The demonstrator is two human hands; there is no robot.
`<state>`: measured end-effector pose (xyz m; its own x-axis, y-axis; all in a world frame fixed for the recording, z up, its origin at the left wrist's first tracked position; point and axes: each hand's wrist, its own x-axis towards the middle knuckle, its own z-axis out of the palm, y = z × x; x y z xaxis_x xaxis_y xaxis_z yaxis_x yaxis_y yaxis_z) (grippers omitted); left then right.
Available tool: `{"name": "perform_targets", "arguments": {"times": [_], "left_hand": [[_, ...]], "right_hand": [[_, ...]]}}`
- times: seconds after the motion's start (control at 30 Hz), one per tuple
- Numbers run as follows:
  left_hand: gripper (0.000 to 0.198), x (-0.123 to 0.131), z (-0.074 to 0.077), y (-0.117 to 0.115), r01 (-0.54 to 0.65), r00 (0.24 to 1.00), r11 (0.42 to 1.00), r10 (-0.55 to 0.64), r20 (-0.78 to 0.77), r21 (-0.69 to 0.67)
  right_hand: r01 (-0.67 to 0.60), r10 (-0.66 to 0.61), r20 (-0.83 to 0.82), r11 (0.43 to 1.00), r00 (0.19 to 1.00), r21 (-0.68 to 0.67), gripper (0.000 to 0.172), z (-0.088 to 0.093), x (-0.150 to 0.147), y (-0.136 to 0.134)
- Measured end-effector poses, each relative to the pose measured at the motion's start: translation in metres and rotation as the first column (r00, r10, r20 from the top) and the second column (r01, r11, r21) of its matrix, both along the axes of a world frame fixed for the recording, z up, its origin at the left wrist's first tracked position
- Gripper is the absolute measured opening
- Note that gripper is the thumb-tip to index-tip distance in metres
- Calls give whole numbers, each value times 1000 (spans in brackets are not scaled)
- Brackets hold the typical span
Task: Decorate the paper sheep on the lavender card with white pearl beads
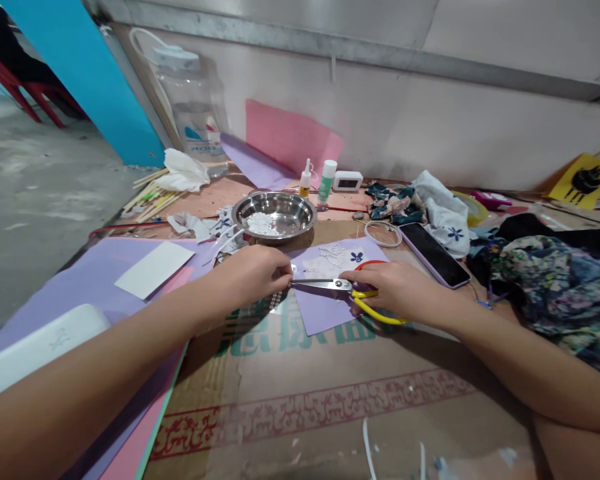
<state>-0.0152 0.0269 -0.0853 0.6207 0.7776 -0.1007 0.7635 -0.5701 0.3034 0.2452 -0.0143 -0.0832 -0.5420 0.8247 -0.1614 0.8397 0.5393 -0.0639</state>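
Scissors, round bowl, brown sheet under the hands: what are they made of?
Scissors: blades look like bare steel, by their grey sheen; red-and-yellow handles probably smooth plastic, by even, solid colour. Bowl: polished metal, likely stainless steel, given mirror-like highlights. Brown sheet: apparently cardboard, mostly dull brown with printed lettering.

From here I count two hands (260, 268) (405, 292); one pair of scissors (339, 285); one metal bowl (294, 219); one water bottle (193, 110).

Single head-worn view, facing forward and down over the tabletop (215, 200). Forearms (145, 340) enter from the lower left and right; the left hand (265, 270) and right hand (405, 290) sit mid-frame, near the lens. Upper field covers the wall panel (430, 127); far left, the floor (45, 187).
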Motion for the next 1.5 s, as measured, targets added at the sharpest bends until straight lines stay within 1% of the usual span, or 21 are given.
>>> {"name": "perform_targets", "arguments": {"times": [0.1, 0.2, 0.27, 0.37, 0.43, 0.5, 0.6, 0.7, 0.8, 0.9, 1.0, 1.07, 1.17, 1.23, 1.3, 1.37, 1.5], "left_hand": [[19, 0, 1, 1, -16, 1000, 1000, 16, -26, 11], [19, -3, 2, 2, -22, 999, 999, 24, -48, 33], [20, -6, 2, 3, -9, 999, 998, 11, -40, 58], [20, -7, 0, 3, 0, 1000, 994, 2, -20, 110], [19, -7, -3, 3, -4, 1000, 989, 4, -6, 149], [18, -6, -5, 3, 8, 1000, 982, -11, 18, 189], [18, -3, -10, 2, 34, 995, 969, -56, 83, 245], [21, 0, -17, -2, 24, 972, 959, -88, 216, 284], [26, 4, -26, -6, 6, 934, 954, -113, 338, 301], [25, 5, -34, -7, 19, 918, 956, -133, 374, 293], [23, 4, -36, -5, 13, 911, 957, -131, 390, 290], [22, 4, -36, -4, 4, 912, 961, -117, 393, 278], [22, 4, -35, -5, -2, 919, 966, -101, 380, 260], [23, 4, -34, -5, -2, 922, 966, -98, 374, 258], [23, 5, -35, -5, 2, 919, 963, -108, 380, 268], [23, 4, -35, -5, 9, 910, 959, -125, 395, 282], [22, 3, -37, -6, 6, 889, 953, -143, 434, 303]], "right_hand": [[-27, 27, -19, 999, 999, -29, 28, 2, 5, 1], [-35, 32, -65, 999, 997, -41, 32, 9, 17, 2], [21, -21, -98, 1000, 995, -1, 32, 14, 27, 5], [183, -166, -140, 976, 976, 121, 35, 17, 43, 18], [275, -252, -134, 939, 959, 206, 41, 12, 54, 31], [319, -293, -133, 909, 947, 268, 45, 3, 65, 45], [325, -298, -135, 903, 945, 282, 50, -12, 76, 61], [317, -301, -99, 909, 948, 272, 53, -21, 78, 66], [311, -309, -55, 908, 950, 279, 50, -22, 74, 64], [272, -259, -85, 904, 962, 330, 42, -17, 67, 57], [199, -123, -216, 904, 969, 378, 28, -12, 57, 49], [159, -27, -332, 912, 943, 377, 21, -11, 46, 41], [91, 83, -472, 938, 878, 335, 20, -15, 24, 28], [30, 122, -513, 960, 849, 279, 18, -18, 9, 21], [-20, 135, -542, 977, 829, 214, 17, -20, -5, 17], [-44, 128, -576, 986, 808, 159, 15, -20, -16, 16], [-7, 75, -670, 995, 738, 103, 13, -20, -32, 22]]}}
